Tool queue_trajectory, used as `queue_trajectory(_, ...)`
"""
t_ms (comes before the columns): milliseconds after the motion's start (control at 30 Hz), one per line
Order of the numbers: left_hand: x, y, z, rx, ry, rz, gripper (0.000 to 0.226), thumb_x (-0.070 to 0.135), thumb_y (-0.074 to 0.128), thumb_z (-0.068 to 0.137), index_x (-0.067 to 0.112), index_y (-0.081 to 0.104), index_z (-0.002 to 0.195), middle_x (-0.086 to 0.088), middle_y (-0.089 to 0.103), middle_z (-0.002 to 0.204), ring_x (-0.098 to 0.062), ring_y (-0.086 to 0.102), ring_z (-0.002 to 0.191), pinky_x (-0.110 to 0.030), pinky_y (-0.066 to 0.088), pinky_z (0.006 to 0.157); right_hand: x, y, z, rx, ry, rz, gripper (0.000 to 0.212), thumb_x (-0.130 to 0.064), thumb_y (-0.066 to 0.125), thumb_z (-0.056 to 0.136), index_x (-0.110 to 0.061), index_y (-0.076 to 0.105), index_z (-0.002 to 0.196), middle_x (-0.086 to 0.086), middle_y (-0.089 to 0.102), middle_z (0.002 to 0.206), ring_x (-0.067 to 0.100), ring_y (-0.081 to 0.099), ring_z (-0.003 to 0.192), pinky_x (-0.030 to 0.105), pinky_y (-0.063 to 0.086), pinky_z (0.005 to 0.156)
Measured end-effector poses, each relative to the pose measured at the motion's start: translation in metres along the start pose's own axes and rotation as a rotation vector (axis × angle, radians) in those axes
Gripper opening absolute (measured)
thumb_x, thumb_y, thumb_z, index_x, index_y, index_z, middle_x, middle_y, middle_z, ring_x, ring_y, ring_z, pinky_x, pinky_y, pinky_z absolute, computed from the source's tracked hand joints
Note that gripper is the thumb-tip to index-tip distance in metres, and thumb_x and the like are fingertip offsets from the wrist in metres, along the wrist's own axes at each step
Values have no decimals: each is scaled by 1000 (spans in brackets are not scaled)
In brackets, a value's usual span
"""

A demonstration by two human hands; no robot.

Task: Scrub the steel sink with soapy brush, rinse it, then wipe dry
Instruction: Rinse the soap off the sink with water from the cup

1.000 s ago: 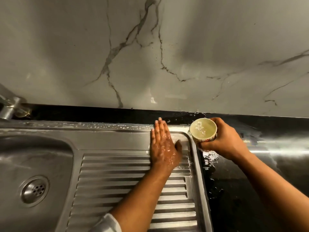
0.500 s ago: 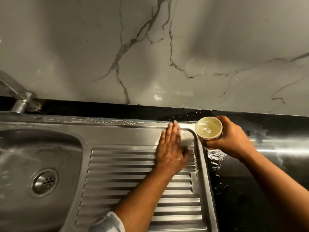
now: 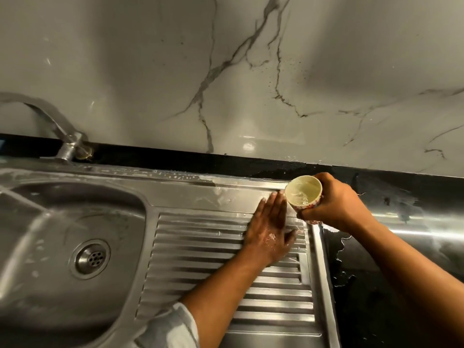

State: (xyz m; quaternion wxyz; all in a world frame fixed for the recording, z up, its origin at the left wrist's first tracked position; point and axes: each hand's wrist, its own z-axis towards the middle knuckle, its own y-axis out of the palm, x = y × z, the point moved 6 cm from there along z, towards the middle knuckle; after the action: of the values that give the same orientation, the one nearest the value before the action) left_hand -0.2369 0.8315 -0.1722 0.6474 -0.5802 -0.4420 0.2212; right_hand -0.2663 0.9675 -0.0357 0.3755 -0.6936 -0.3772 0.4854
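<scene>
The brushed stainless steel sink [image 3: 175, 194] fills the left and middle of the view, set into a glossy black countertop [image 3: 376, 285] below a grey-veined white marble wall [image 3: 150, 71]. Its rounded basin [image 3: 75, 222] with a perforated round drain [image 3: 92, 257] lies at the left, under a curved chrome tap [image 3: 60, 129] at the far rim. The ribbed steel drainboard [image 3: 200, 259] runs to the sink's right edge. The left hand [image 3: 270, 232] lies flat near the drainboard's far right corner, its fingers straight and together and pressed to the wet metal, gripping nothing, with flecks of suds on its back. The right hand [image 3: 336, 204] is wrapped round a small cream paper cup with a red flower print [image 3: 303, 194], held just over that corner and tipped toward the left fingertips, with water visible inside. This looks like the rinsing step, with suds streaking the far rim and water pooled on the countertop beside the sink's right edge. The sink is fixed, rigid and slick under soap film, so a flat palm suits it better than fingertips, and the grooves will likely hold water. The cup should be light and thin-walled, easily crushed once damp, and best held round the middle of its wall. Neither a brush nor a drying cloth is in view.
</scene>
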Motion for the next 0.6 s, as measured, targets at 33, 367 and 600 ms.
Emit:
queue_trajectory(33, -7, 2, -3, 6, -27, 20, 90, 68, 19, 107, 12, -21, 165, -10, -28, 173, -25, -27, 160, -50, -1, 132, -3, 3, 0, -8, -7, -20, 96, -43, 97, 52, -23, 52, 134, 0, 68, 120, 19, 61, 97, 36, 54, 80)
queue_trajectory(367, -121, -26, -72, 69, -359, 46, 95, 77, 11, 102, 13, -16, 167, -10, -21, 175, -27, -17, 162, -48, -1, 133, -50, 37, -6, -71, -85, -44, 97, -46, 97, 50, -22, 53, 134, 0, 69, 119, 24, 65, 102, 31, 49, 74)
queue_trajectory(600, -198, -54, -124, 91, -716, 3, 107, 83, 7, 96, 4, -16, 165, -20, -25, 170, -34, -14, 162, -51, 1, 133, -82, 50, -9, -93, -94, 18, 102, -50, 97, 51, -22, 49, 136, 1, 68, 123, 23, 64, 105, 41, 60, 83)
